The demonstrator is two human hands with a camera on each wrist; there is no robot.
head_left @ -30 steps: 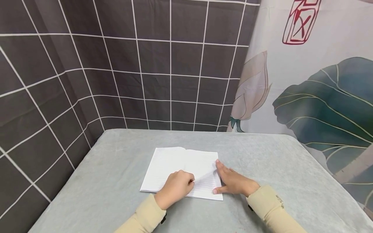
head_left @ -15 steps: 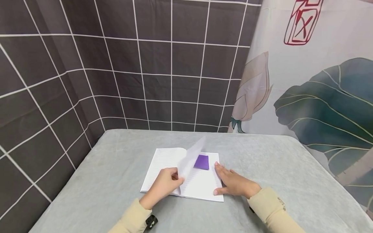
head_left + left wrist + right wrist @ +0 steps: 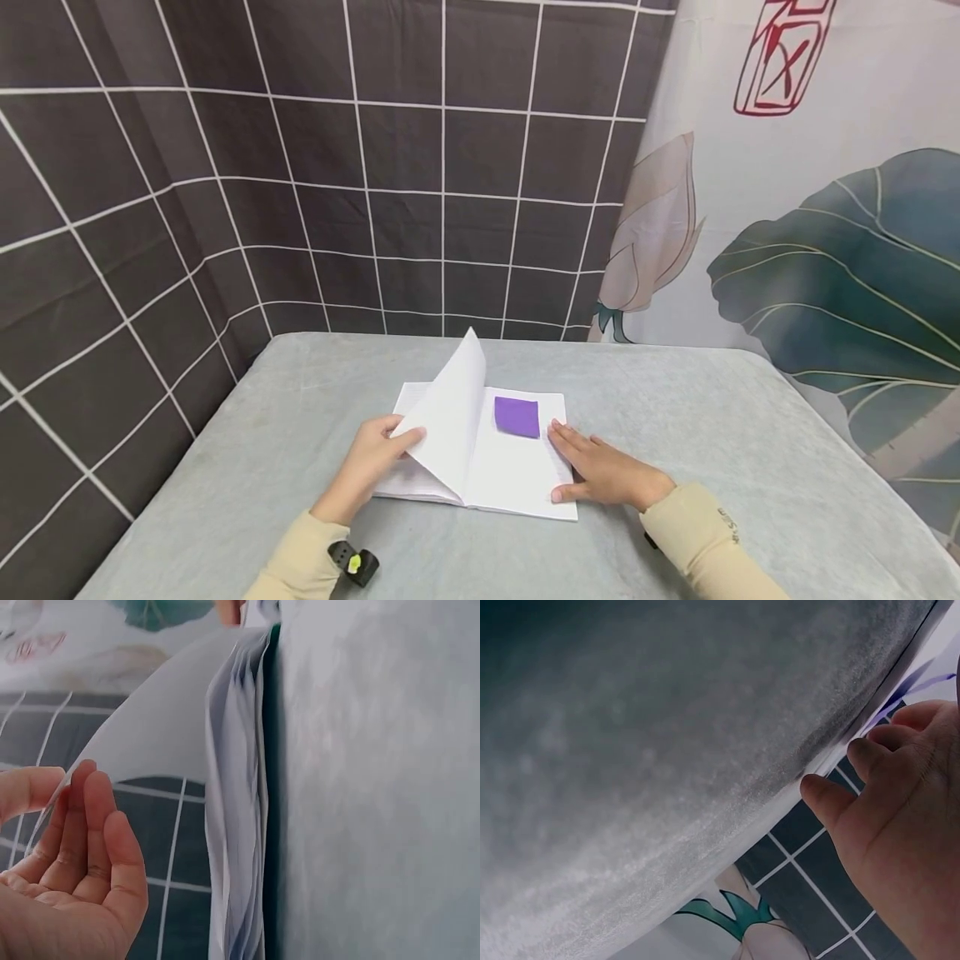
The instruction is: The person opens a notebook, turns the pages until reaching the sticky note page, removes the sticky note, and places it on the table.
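Note:
An open notebook (image 3: 517, 483) with white lined pages lies on the grey-covered table. My left hand (image 3: 372, 458) pinches the edge of a lifted page (image 3: 448, 408) between thumb and fingers, and this page stands curved over the notebook's left half. In the left wrist view, the left hand (image 3: 82, 870) holds the same thin page (image 3: 161, 720) beside the notebook's page edges (image 3: 240, 802). A purple square of paper (image 3: 517, 417) lies on the upper part of the right page. My right hand (image 3: 611, 472) rests on the notebook's right edge, fingers extended and thumb apart.
The grey table cover (image 3: 712, 417) extends around the notebook on all sides. Behind the table hangs a dark cloth with a white grid (image 3: 480, 217). A white curtain with lotus prints (image 3: 825, 275) hangs at the right.
My left hand has moved left, turning the page up and over from the right side. The purple paper, first covered, has come fully into view. The right hand has stayed at the right edge.

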